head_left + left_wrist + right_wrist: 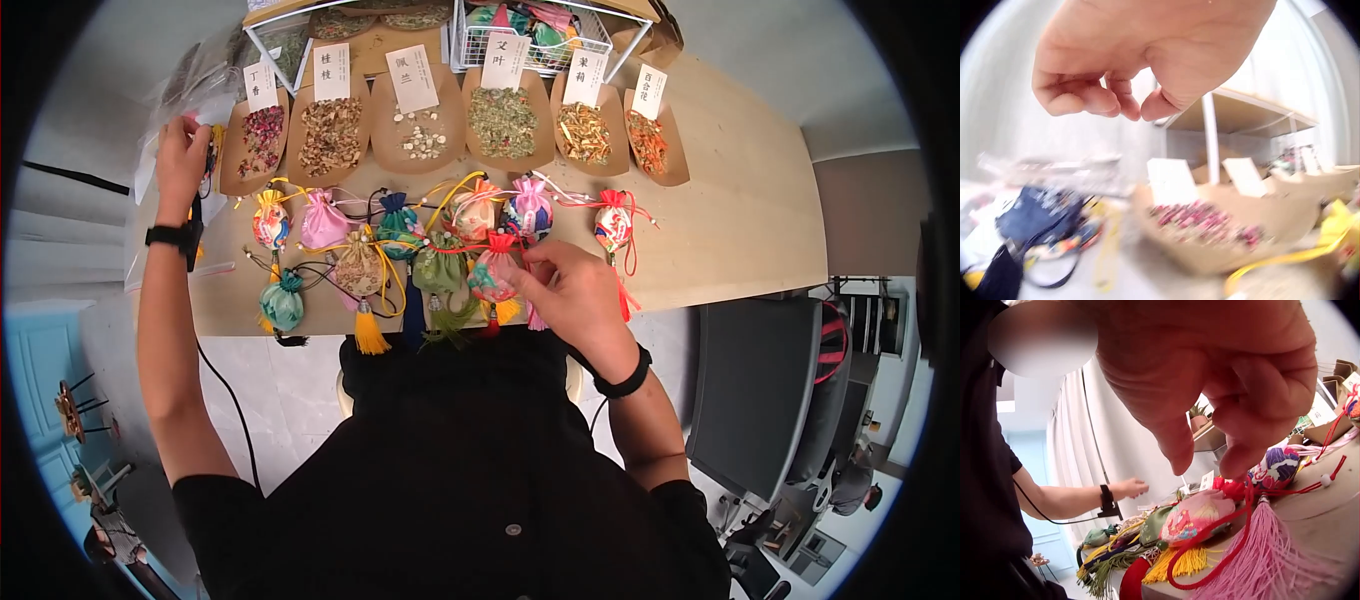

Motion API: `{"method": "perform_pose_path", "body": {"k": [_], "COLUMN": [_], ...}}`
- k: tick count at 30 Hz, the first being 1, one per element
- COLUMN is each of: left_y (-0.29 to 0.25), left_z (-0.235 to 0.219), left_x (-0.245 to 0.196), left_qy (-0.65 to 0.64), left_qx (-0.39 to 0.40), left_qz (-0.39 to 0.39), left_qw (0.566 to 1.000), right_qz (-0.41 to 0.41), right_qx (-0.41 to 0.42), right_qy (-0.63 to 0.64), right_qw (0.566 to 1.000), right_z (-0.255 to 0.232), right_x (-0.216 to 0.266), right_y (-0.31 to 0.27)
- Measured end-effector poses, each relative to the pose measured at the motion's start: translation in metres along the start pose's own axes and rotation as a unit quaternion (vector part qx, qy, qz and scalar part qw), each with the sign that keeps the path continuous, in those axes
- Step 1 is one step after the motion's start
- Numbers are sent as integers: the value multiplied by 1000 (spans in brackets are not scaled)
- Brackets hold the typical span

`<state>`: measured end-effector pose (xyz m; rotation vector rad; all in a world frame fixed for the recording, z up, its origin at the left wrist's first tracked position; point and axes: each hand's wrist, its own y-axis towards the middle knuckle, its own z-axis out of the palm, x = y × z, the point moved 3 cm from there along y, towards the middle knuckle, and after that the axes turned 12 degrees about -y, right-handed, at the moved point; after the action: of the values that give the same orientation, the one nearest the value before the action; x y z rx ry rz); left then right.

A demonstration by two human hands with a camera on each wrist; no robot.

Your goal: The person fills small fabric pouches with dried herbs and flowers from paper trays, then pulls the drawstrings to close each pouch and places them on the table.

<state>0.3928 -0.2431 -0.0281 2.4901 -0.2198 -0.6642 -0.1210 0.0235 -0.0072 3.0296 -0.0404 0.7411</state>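
Note:
My left hand [184, 152] hovers at the table's far left with loosely bent fingers and nothing held. In the left wrist view a dark blue pouch [1041, 215] lies below it, beside the paper tray of pink buds [1204, 225]. Just over the pink floral sachet [492, 276] is my right hand [583, 298]. Its thumb and fingers [1175, 450] are spread slightly apart above the sachet's red gathered neck [1229, 487], holding nothing. A red cord [1194, 540] loops down from that neck, and a pink tassel [1266, 550] hangs nearby.
Several more drawstring sachets lie in two rows, among them a green one [439, 270] and a teal one [282, 303]. Behind them stand paper trays [380, 120] of dried herbs with labelled cards, a white wire basket [468, 48] and a shelf [1254, 112].

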Motion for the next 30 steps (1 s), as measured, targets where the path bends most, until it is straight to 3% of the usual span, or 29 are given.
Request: {"method": "perform_pose_path", "body": {"k": [2, 4, 6, 8, 13, 16, 20, 26, 29, 30], "left_y": [-16, -52, -92, -116, -142, -143, -148, -150, -155, -157], "left_z": [-15, -20, -17, -12, 29, 43, 53, 43, 33, 31], "left_x": [-80, -169, -228, -280, -330, -344, -355, -362, -371, -374], "left_qy": [-150, -353, -368, -377, -401, -428, -549, -543, -439, -432], "left_qx": [52, 112, 198, 259, 378, 474, 486, 509, 437, 424], "left_qz": [-3, -54, -76, -3, -21, -59, -68, -74, 30, 29], "left_qw": [987, 927, 905, 889, 834, 767, 677, 664, 784, 795], "right_qz": [-4, -25, -8, 0, -45, -106, -152, -176, -170, -171], "right_qx": [4, 15, 42, 54, -7, -85, -140, -158, -158, -158], "right_qy": [-19, -49, -36, -8, 70, 80, 69, 85, 116, 121], "right_qw": [1000, 998, 998, 998, 996, 987, 976, 968, 966, 965], "right_z": [13, 22, 32, 33, 15, 2, -8, -10, -4, -3], "right_x": [1, 1, -2, -2, 4, 6, 8, 4, -4, -6], "right_y": [2, 4, 7, 9, -4, -15, -23, -29, -32, -32]}}
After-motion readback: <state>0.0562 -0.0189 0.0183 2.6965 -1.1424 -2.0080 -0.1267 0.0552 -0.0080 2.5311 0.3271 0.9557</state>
